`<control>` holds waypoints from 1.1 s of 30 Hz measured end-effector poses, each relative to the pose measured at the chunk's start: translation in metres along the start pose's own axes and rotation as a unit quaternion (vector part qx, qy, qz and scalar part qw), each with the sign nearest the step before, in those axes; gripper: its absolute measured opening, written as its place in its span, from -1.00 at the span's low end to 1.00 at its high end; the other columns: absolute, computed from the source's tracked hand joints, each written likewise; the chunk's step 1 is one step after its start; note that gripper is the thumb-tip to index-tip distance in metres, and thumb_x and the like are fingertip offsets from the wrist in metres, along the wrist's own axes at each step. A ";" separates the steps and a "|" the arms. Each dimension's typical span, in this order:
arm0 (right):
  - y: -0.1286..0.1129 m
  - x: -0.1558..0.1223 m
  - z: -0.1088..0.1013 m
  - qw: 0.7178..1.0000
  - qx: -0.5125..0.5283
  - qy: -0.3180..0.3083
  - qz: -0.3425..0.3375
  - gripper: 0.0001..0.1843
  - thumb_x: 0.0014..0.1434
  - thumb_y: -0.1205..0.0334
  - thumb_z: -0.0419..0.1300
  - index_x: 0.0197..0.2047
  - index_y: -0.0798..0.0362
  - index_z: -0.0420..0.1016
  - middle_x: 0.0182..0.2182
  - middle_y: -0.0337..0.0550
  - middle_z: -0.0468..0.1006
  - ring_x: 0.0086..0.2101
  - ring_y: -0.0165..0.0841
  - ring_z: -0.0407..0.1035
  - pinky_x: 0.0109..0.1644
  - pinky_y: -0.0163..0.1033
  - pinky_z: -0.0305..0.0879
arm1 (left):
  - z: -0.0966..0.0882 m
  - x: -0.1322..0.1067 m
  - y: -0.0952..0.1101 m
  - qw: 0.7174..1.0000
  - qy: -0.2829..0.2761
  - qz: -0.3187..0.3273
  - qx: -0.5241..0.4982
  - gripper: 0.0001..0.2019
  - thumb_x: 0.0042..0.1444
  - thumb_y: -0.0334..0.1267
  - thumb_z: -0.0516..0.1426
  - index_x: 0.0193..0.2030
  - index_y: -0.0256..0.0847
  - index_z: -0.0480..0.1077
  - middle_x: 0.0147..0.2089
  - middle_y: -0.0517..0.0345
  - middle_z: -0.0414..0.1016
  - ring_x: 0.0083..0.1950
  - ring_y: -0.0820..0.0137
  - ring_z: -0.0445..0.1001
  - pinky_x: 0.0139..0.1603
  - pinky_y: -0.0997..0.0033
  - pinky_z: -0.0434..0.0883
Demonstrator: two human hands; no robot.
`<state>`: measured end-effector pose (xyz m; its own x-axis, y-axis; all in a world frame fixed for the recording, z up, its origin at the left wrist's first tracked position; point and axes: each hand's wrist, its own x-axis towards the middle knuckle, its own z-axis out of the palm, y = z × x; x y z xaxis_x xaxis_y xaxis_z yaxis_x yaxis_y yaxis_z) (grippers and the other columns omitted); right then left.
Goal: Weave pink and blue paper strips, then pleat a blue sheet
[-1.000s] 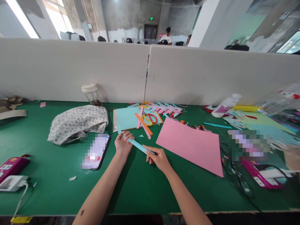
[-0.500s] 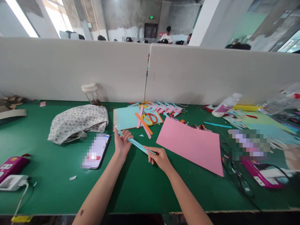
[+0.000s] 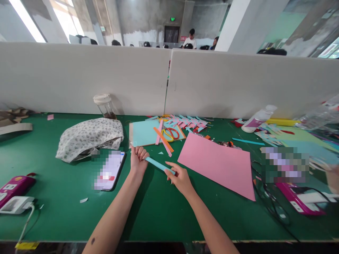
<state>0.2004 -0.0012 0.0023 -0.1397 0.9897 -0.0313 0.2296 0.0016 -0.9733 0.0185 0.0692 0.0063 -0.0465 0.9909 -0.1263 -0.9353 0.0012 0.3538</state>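
A light blue paper strip (image 3: 159, 164) stretches between my two hands above the green table. My left hand (image 3: 138, 158) is closed around its left end, fingers curled. At the other end, my right hand (image 3: 179, 175) pinches the strip between thumb and fingers. Just beyond my hands lie an orange paper strip (image 3: 163, 139) and a pink paper strip (image 3: 159, 132). Scissors (image 3: 173, 134) with red and yellow handles rest on a light blue sheet (image 3: 144, 133). To the right of my right hand is a large pink sheet (image 3: 217, 164).
Left of my hands are a phone (image 3: 109, 171) and a patterned cloth cap (image 3: 90, 137). A lidded jar (image 3: 105, 106) stands by the white partition (image 3: 79, 77). Folded paper pieces (image 3: 188, 122) lie at the back. A white bottle (image 3: 258, 119), cables and a magenta power strip (image 3: 299, 199) are on the right.
The blue strip has turned so its flat face shows more. My left fingers have curled in further, covering its left end. My right index finger has lifted off the strip.
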 end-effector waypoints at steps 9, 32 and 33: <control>0.008 0.007 -0.012 0.993 0.048 0.105 0.008 -0.63 0.02 -0.05 0.19 -0.28 0.10 0.49 -0.67 -0.30 0.32 -0.66 -0.50 0.15 -0.61 -0.37 0.11 | 0.016 -0.019 -0.033 0.961 -0.049 -0.126 0.241 -0.71 -0.11 -0.40 0.30 -0.20 -0.31 0.38 -0.24 0.00 0.54 -0.17 0.31 0.52 -0.06 0.29 0.39; 0.008 0.012 -0.011 0.979 0.165 0.091 0.076 -0.65 -0.06 0.02 0.26 -0.28 0.11 0.52 -0.70 -0.35 0.32 -0.69 -0.53 0.12 -0.63 -0.36 0.08 | 0.004 -0.017 -0.038 0.865 -0.035 -0.128 0.485 -0.56 -0.22 0.02 0.30 -0.34 -0.36 0.47 -0.42 0.03 0.56 -0.37 0.37 0.55 -0.36 0.51 0.47; 0.008 0.011 -0.011 0.980 0.158 0.088 0.078 -0.66 -0.06 0.03 0.26 -0.29 0.10 0.52 -0.70 -0.35 0.33 -0.69 -0.53 0.13 -0.63 -0.36 0.08 | 0.003 -0.017 -0.038 0.862 -0.037 -0.131 0.488 -0.56 -0.22 0.02 0.30 -0.34 -0.36 0.46 -0.42 0.04 0.56 -0.37 0.37 0.55 -0.35 0.50 0.48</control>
<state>0.2113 0.0115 -0.0032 0.0480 0.9839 -0.1721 -0.0789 -0.1681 -0.9826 0.0558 0.0531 -0.0022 0.1785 0.9453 -0.2730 -0.1691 0.3028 0.9379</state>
